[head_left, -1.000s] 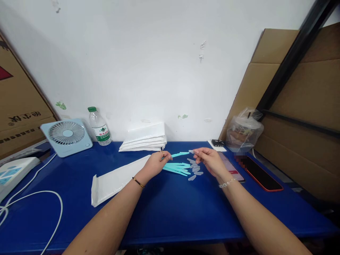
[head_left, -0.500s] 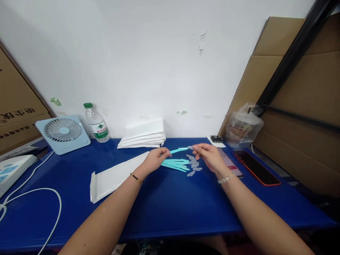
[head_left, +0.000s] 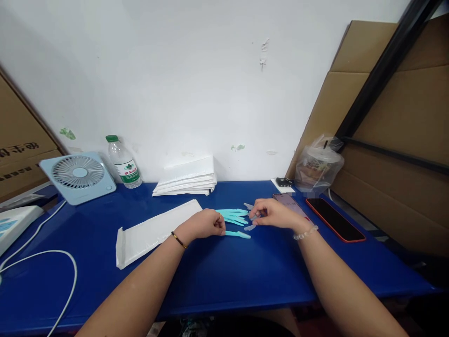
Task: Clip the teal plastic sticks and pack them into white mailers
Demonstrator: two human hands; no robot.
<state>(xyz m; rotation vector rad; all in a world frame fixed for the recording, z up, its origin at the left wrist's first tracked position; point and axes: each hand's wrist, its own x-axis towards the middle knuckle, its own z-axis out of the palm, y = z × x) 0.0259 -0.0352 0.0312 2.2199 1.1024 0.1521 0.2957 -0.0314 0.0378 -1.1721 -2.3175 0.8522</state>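
Observation:
My left hand (head_left: 209,222) is closed on the handle end of a turquoise eyebrow razor (head_left: 237,234), held low over the table with its tip to the right. Just behind it, several more turquoise eyebrow razors (head_left: 234,216) lie in a loose fan, their left ends partly hidden by my hand. My right hand (head_left: 271,214) hovers low over a small pile of clear plastic blade caps (head_left: 249,228), thumb and forefinger apart and close to the caps. Its fingers hide part of the pile.
A white padded envelope (head_left: 157,231) lies left of my left hand, with a stack of envelopes (head_left: 189,178) behind. Two phones (head_left: 335,220) lie right, near a bagged drink cup (head_left: 317,164). A fan (head_left: 80,175), bottle (head_left: 128,168) and white cable (head_left: 72,281) are left.
My left hand has brought its eyebrow razor down and nearer, in front of the others. My right hand has left that razor's tip and dropped to the pile of caps.

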